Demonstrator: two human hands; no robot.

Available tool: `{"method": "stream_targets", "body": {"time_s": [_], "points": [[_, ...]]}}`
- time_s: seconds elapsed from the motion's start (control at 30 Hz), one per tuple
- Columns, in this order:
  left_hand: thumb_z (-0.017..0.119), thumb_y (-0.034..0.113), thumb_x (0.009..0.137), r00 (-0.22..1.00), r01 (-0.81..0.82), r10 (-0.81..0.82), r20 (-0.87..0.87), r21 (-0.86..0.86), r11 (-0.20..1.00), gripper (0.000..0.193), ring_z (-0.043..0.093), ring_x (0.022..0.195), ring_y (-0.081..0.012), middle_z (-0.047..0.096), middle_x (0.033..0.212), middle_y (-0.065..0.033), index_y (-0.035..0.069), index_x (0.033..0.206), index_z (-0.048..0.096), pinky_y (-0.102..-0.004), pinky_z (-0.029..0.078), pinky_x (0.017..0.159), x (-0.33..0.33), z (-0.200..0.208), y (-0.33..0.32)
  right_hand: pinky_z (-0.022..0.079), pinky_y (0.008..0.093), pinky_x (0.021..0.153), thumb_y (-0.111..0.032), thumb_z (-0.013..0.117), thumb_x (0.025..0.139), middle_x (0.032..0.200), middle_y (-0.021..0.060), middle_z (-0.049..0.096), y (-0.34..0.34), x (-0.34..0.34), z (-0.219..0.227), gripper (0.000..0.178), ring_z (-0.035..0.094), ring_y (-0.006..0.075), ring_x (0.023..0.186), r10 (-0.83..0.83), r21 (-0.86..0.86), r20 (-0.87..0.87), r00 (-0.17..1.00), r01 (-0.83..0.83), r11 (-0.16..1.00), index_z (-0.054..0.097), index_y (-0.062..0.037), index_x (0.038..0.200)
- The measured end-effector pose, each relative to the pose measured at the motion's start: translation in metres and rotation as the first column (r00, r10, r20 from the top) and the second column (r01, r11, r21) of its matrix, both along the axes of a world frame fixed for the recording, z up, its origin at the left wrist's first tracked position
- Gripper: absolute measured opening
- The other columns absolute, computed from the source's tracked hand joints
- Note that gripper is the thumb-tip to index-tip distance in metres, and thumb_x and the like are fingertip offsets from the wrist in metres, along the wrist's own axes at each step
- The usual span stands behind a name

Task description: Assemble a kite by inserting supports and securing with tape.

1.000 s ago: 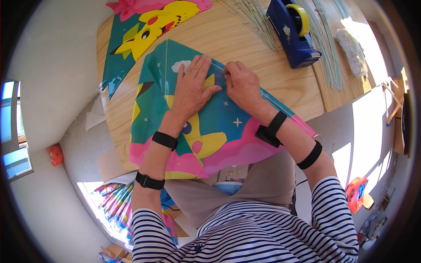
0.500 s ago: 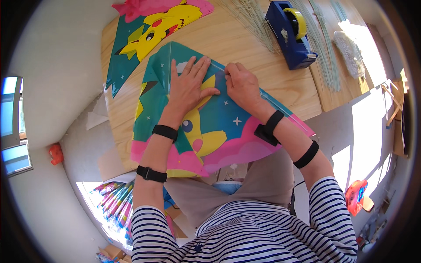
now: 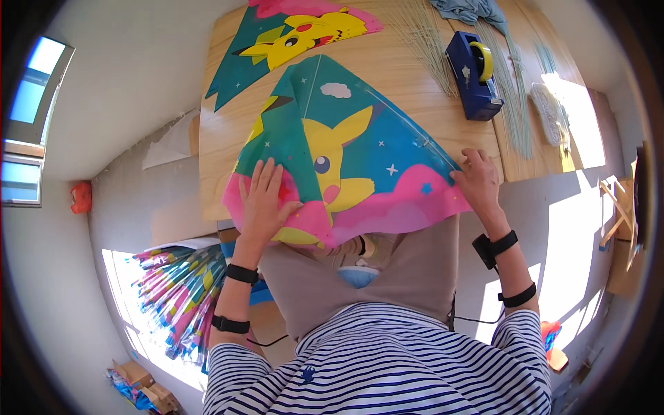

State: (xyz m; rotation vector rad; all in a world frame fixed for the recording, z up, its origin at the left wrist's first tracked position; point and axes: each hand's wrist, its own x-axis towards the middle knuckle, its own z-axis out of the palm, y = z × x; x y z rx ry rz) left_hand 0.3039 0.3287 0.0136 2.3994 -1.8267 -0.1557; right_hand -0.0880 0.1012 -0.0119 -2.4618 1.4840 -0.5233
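Note:
A teal and pink kite sheet (image 3: 360, 152) with a yellow cartoon animal lies spread on the wooden table (image 3: 408, 90), its pink lower edge hanging over the near side onto my lap. My left hand (image 3: 266, 200) lies flat with fingers apart on the sheet's lower left corner. At the sheet's right corner my right hand (image 3: 477, 181) pinches the edge, where a thin rod runs along the border.
A second kite sheet (image 3: 297, 34) lies at the table's far left. A blue tape dispenser (image 3: 474, 76) stands at the far right beside thin green sticks (image 3: 515, 104) and a grey cloth (image 3: 470, 10). More kites (image 3: 176, 290) are piled on the floor to my left.
Both hands have moved apart from the sheet's middle to its lower left and right corners. The sheet now lies spread wider and closer to me.

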Motion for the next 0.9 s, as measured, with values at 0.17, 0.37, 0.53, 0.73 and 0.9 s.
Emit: {"method": "stream_targets", "body": {"time_s": [0.17,0.37,0.53,0.73,0.9], "points": [[0.079,0.047,0.075,0.987,-0.144,0.140,-0.077,-0.040,0.989,0.090,0.027,0.148,-0.0335,0.036,0.158,-0.0140,0.004,0.146,0.045,-0.0622,0.015,0.118,-0.004,-0.022,0.061,0.049,0.0466,0.077,-0.013,0.077,0.075,0.097,0.0144,0.065,0.035,-0.021,-0.001,0.035,0.063,0.0364,0.083,-0.116,0.112,-0.041,0.992,0.120,0.986,0.063,-0.0046,0.105],[0.077,0.045,0.077,0.983,-0.167,0.158,-0.095,-0.096,0.981,0.081,0.030,0.146,-0.0356,0.038,0.155,-0.0156,0.009,0.144,0.050,-0.0646,0.015,0.116,-0.013,-0.027,0.067,0.047,0.0439,0.068,-0.014,0.075,0.077,0.083,0.0167,0.064,0.038,-0.010,0.008,0.021,0.061,0.0365,0.075,-0.002,0.158,-0.051,0.999,0.010,0.987,0.060,-0.0018,0.084],[0.074,0.037,0.083,0.981,-0.187,0.176,-0.082,-0.164,0.969,0.064,0.035,0.142,-0.0358,0.044,0.151,-0.0147,0.010,0.138,0.055,-0.0627,0.020,0.115,-0.011,-0.037,0.071,0.043,0.0362,0.060,-0.010,0.071,0.079,0.066,0.0101,0.055,0.033,-0.012,0.053,0.018,0.055,0.0205,0.063,-0.035,0.401,0.124,0.992,-0.018,0.916,0.058,0.0024,0.075],[0.070,0.022,0.089,0.973,-0.190,0.124,-0.195,-0.373,0.908,0.031,0.061,0.109,-0.0310,0.066,0.120,-0.0094,0.004,0.114,0.067,-0.0486,0.043,0.096,-0.010,-0.042,0.068,0.040,0.0303,0.054,-0.011,0.069,0.084,0.063,0.0029,0.055,0.041,-0.018,0.103,0.017,0.051,0.0096,0.059,-0.161,0.435,0.316,0.935,0.008,0.901,0.061,0.0016,0.075],[0.064,0.017,0.096,0.592,-0.643,0.102,-0.799,-0.393,0.657,0.018,0.069,0.080,-0.0267,0.071,0.097,-0.0024,0.004,0.107,0.068,-0.0404,0.053,0.072,0.006,-0.050,0.069,0.041,0.0297,0.054,-0.012,0.068,0.084,0.062,0.0025,0.055,0.035,-0.031,0.149,0.016,0.052,0.0099,0.058,-0.189,0.272,0.286,0.939,0.109,0.956,0.063,0.0009,0.075]]}}
